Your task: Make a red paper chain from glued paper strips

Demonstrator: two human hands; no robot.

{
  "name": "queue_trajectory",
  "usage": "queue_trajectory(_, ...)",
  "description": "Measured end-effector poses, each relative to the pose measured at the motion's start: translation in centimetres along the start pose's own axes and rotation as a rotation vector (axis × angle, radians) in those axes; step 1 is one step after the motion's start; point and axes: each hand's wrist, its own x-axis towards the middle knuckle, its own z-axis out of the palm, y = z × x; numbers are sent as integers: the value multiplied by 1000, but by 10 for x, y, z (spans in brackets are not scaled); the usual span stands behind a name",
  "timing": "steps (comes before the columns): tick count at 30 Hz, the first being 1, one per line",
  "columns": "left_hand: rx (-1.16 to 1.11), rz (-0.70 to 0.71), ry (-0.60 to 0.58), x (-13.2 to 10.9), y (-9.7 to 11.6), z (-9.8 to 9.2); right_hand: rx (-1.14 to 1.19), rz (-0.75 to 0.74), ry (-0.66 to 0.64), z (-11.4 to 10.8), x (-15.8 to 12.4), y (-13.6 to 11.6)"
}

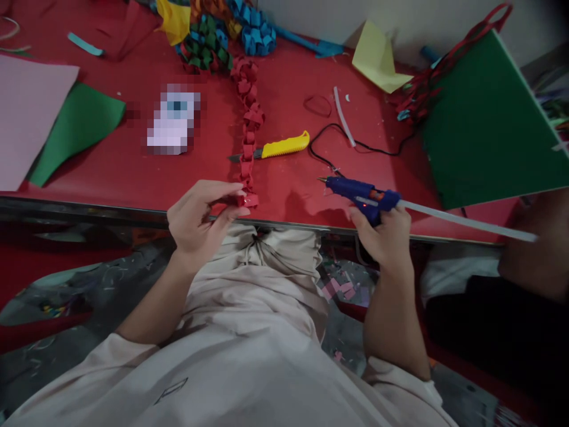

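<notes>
My left hand [200,219] pinches the near end link of a red paper chain [248,139] at the table's front edge. The chain runs away from me across the red table toward the back. In my right hand [389,234] is a blue hot glue gun [362,193], its nozzle aimed left and a long clear glue stick [466,220] sticking out behind. A small red light shows on its body. Beyond my hands lies a yellow box cutter [285,145], its blade extended and passing beneath the chain.
Several blue and green paper chains [258,32] are heaped at the back. A phone [173,121], blurred out, lies left of the chain. A black cord [377,152] and a loose glue stick [344,117] lie behind the gun. A green board [493,124] stands right, near another person's arm [537,249].
</notes>
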Motion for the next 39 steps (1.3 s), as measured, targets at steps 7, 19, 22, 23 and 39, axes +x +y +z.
queue_trajectory(7,-45,5,-16,6,7,2,10,143,12,19,-4,37)
queue_trajectory(19,-197,-12,17,8,9,13,411,-256,209,27,3,-129)
queue_trajectory(22,-135,-20,-3,7,10,10,473,-271,-3,25,24,-142)
queue_trajectory(23,-121,-30,-8,6,10,9,506,-268,-28,28,28,-145)
queue_trajectory(39,23,72,-46,6,9,-5,611,-181,-21,42,28,-157)
